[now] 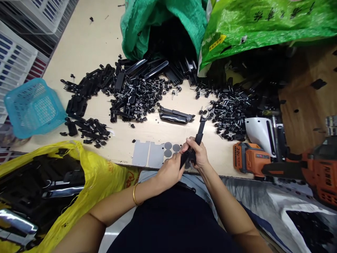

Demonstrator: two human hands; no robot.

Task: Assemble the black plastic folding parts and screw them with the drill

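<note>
Over the surface [119, 144], left hand [171, 170] and right hand [200, 154] are gripping a black piece [200, 136], perhaps part-assembled; loose parts [135, 100] are lying unfitted.

Orange battery pack [251, 159], lower right: "20V".
Orange tool body [324, 175], right edge: characters, unclear.
Green plastic bag [271, 30], upper right: inverted dark characters, illegible; yellow arrow [217, 42], print too small.
Yellow bag [101, 175], lower left: red print [131, 177], unreadable.

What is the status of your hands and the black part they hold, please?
Left hand and right hand both on black part. Part pointing away from body. Grey sheets near left hand; orange drill off to the right.
</note>
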